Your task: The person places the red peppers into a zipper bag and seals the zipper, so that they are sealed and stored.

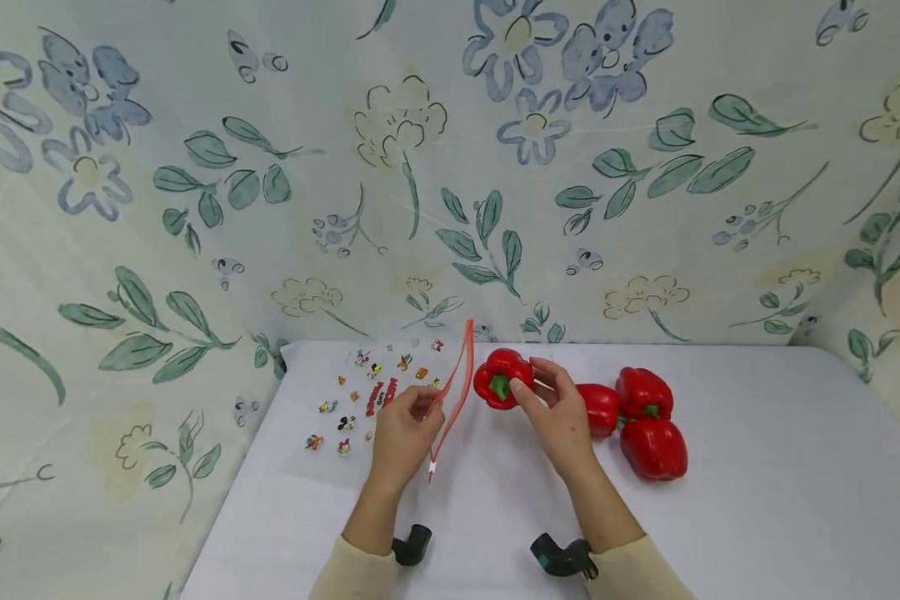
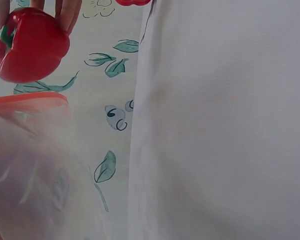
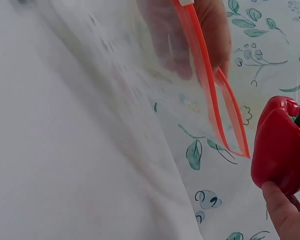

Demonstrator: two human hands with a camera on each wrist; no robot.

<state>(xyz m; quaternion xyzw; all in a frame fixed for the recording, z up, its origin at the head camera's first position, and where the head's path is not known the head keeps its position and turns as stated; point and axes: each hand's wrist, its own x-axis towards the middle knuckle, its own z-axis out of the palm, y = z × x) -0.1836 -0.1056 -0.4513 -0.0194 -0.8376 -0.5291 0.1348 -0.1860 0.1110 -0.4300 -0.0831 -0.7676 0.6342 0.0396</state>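
My left hand [image 1: 403, 433] pinches the rim of a clear zip bag [image 3: 205, 80] with an orange-red zip strip. The bag's mouth is spread apart, and small printed cartoon figures show on its clear side in the head view. Just right of that mouth, my right hand [image 1: 566, 425] holds a red bell pepper [image 1: 507, 362] between thumb and fingers, its green stem facing the head camera. In the left wrist view the pepper [image 2: 37, 47] is above the bag's orange edge [image 2: 30, 100], apart from it. Part of the left hand's fingers is hidden behind the bag film.
Three more red bell peppers lie together right of my right hand: one on the left [image 1: 597, 408], one at the back [image 1: 643, 392], one in front [image 1: 654, 448]. All are on a white table [image 1: 780, 467]. A floral cloth [image 1: 450, 250] hangs behind it.
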